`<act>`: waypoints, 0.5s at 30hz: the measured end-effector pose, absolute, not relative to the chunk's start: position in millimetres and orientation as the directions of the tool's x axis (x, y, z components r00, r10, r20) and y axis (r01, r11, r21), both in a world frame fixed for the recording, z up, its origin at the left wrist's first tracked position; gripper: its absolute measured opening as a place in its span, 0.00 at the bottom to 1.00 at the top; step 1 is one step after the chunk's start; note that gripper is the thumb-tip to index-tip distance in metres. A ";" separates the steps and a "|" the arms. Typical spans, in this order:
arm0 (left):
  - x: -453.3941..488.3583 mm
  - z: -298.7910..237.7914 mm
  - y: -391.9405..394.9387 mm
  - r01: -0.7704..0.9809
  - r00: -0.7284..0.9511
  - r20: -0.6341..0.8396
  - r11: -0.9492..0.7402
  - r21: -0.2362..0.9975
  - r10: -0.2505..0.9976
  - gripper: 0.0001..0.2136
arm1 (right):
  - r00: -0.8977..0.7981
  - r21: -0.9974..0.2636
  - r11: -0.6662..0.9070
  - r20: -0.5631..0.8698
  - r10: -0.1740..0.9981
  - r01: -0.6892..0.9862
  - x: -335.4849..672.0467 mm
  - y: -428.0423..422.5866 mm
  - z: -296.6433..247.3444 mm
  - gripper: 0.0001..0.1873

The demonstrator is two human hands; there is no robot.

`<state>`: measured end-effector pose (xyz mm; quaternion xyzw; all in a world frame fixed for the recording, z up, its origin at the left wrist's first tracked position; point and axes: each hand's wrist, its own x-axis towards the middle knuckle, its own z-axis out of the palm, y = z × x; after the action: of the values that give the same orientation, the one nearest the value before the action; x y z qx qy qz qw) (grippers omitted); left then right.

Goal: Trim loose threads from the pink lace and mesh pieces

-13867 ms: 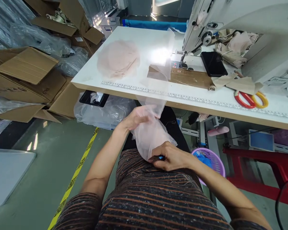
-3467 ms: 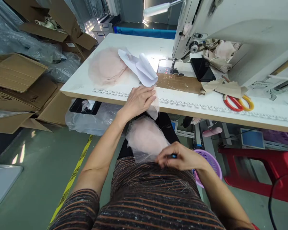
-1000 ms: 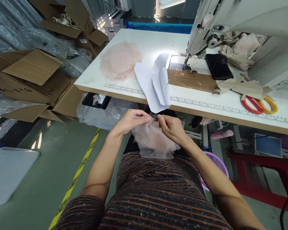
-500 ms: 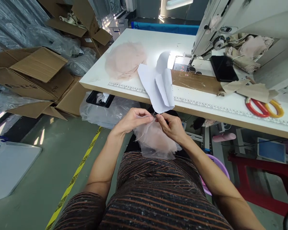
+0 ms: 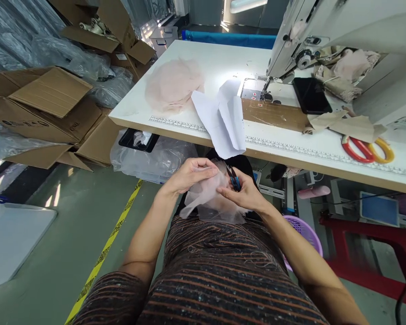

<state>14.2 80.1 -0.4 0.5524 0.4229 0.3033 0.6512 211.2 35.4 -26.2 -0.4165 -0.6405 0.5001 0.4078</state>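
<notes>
Over my lap, my left hand [image 5: 193, 174] pinches a piece of sheer pale pink fabric [image 5: 208, 192] between thumb and fingers. My right hand [image 5: 243, 192] is closed around small dark blue-and-black thread snips [image 5: 235, 179], their blades pointing up and away from me beside the fabric. More of the same sheer fabric lies on my lap under both hands. Just beyond them, a folded white paper [image 5: 219, 119] hangs over the table's front edge. A flat pile of pink sheer pieces [image 5: 176, 85] rests on the tabletop to its left.
A sewing machine [image 5: 269, 83] stands on the white table [image 5: 135, 99], with a black phone [image 5: 311, 95] and red-and-yellow-handled scissors [image 5: 365, 150] to its right. Cardboard boxes [image 5: 50, 104] sit at the left. Below right are a purple basket [image 5: 306, 232] and a red stool [image 5: 368, 271].
My right hand has turned and drawn slightly right and towards me, bringing the snips into plain view. The fabric in my left hand now bunches up and drapes left.
</notes>
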 end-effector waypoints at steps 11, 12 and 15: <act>18.0 -79.4 96.4 0.731 0.339 -0.114 -0.185 0.657 0.934 0.54 | -0.130 -0.773 0.083 0.001 0.991 0.629 257.7 18.8 -57.2 0.16; 15.9 -84.5 101.2 0.755 0.335 -0.184 -0.146 0.639 0.924 0.58 | -0.112 -0.786 0.119 0.064 0.992 0.606 258.0 20.1 -52.3 0.15; 15.4 -97.4 112.4 0.781 0.339 -0.299 -0.090 0.618 0.892 0.61 | 0.001 -0.801 0.237 0.285 0.959 0.550 258.3 29.9 -26.5 0.15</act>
<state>15.4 112.4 -97.4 0.7342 0.5696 0.0766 0.3615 258.3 29.9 -26.5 -0.5680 -0.6639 0.2422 0.4218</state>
